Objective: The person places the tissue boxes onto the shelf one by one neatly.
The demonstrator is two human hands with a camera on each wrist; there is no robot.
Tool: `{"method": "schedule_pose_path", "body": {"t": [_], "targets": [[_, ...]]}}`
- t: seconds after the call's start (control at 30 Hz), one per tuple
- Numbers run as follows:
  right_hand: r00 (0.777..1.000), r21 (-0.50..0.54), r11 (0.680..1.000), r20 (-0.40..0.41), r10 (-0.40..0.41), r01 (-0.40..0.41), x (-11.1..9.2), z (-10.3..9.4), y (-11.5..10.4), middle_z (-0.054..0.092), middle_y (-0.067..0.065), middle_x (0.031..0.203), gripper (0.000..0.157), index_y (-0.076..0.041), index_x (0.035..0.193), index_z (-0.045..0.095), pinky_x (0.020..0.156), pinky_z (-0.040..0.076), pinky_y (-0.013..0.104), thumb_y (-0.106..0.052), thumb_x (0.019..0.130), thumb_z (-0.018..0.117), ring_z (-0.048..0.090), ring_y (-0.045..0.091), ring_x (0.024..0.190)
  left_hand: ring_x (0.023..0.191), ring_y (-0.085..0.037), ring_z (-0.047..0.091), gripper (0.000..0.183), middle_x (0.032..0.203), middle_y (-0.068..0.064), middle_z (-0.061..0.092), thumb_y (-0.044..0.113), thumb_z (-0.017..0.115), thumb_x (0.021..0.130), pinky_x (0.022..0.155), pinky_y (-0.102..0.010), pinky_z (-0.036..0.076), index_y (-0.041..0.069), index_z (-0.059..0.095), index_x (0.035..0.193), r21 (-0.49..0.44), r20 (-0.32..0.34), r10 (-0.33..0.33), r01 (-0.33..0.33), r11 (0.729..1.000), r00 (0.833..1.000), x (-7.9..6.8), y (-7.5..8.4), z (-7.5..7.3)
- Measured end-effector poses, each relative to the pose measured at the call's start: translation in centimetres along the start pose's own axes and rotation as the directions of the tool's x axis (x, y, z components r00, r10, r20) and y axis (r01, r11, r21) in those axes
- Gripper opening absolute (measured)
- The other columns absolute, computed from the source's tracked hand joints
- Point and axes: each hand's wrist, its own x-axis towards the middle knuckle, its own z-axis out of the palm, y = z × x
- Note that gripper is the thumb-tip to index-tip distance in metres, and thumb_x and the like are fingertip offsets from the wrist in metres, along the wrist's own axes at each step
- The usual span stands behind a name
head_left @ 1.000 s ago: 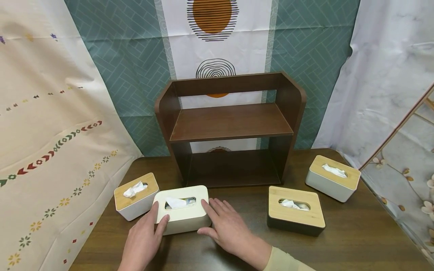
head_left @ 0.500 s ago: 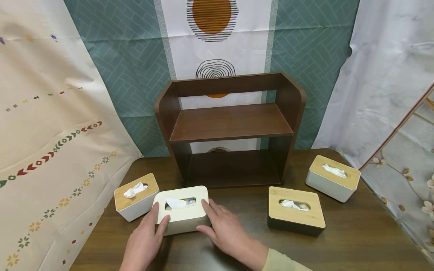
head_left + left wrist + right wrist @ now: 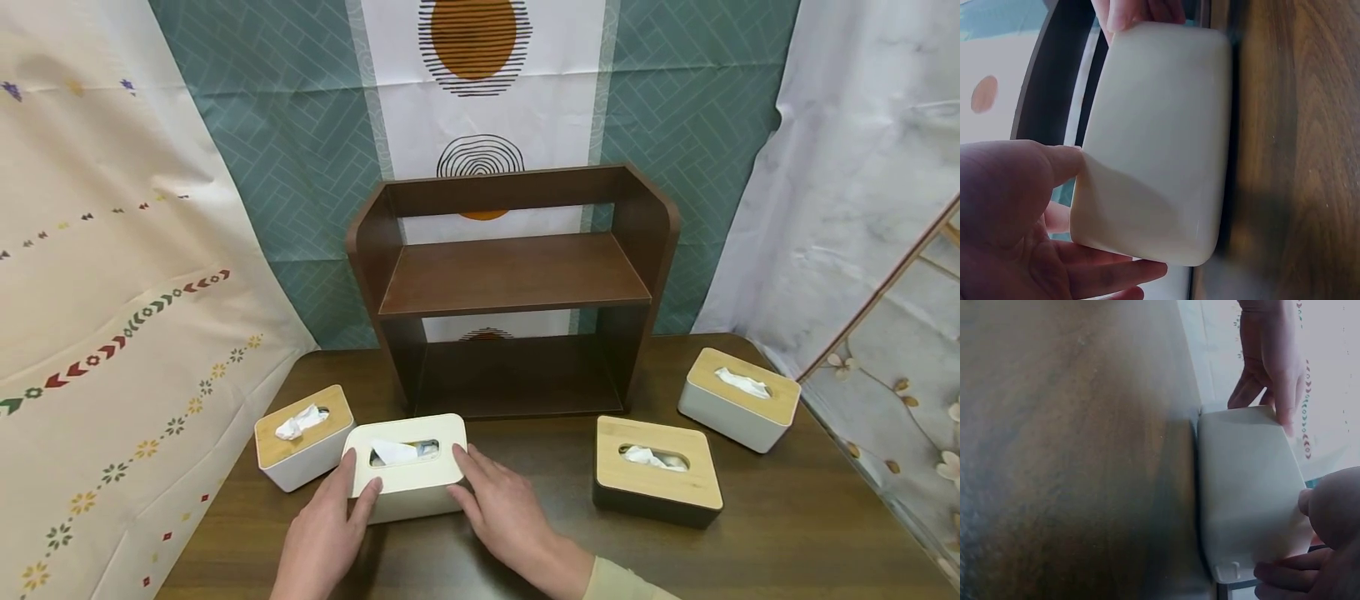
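A cream tissue box [image 3: 408, 468] with a white tissue in its slot sits on the table between my two hands. My left hand [image 3: 324, 529] holds its left end, the thumb at the near top edge and the fingers along the side. At the right end my right hand [image 3: 510, 517] holds it, a finger at the top edge and the thumb by the front. Both wrist views show the box's plain front wall [image 3: 1154, 144]. In the right wrist view, the right hand's fingers [image 3: 1288, 575] lie round the near end.
A wood-lidded white tissue box [image 3: 303, 437] stands close to the left. Rightward are a dark tissue box with a wooden lid [image 3: 656, 475] and a grey-white one [image 3: 738, 398]. A brown two-tier shelf [image 3: 513, 271] stands behind on the wooden table [image 3: 795, 533].
The head view has shifted slightly. Both hands stay at the ends of the cream tissue box, with hardly any movement.
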Motion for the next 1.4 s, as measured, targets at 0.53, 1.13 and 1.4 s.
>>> {"method": "schedule_pose_path", "body": {"t": [0.53,1.13,1.4], "targets": [[0.995,-0.030,0.999,-0.096,0.018,-0.021,0.0,-0.7,0.9,0.066,0.022,0.150,0.054,-0.006,0.157,0.062,0.096,0.062,0.055,-0.037,0.112,0.067,0.072,0.036,0.128,0.148,-0.054,0.049,0.074,0.166,-0.031,0.045,0.046,0.058,0.115,0.113,-0.072,0.043,-0.001,0.038,0.169,-0.019,-0.059,0.047,-0.049,0.999,0.997,0.4,2.3,0.2],[0.977,-0.065,0.994,-0.200,0.076,-0.091,-0.4,-2.0,2.6,0.069,0.020,0.147,0.056,-0.006,0.153,0.065,0.093,0.062,0.057,-0.033,0.106,0.077,0.073,0.037,0.126,0.142,-0.053,0.056,0.076,0.162,-0.030,0.051,0.045,0.066,0.112,0.110,-0.071,0.046,-0.001,0.041,0.168,-0.027,-0.094,0.121,-0.124,0.992,0.988,1.7,5.0,1.7],[0.971,-0.062,0.992,-0.217,0.096,-0.112,-0.4,-3.1,3.4,0.069,0.021,0.147,0.057,-0.005,0.153,0.065,0.094,0.062,0.058,-0.032,0.105,0.079,0.072,0.038,0.127,0.139,-0.052,0.060,0.082,0.161,-0.029,0.053,0.043,0.076,0.106,0.110,-0.072,0.045,-0.001,0.043,0.167,-0.042,-0.115,0.161,-0.166,0.985,0.980,2.1,6.1,2.3]]}}
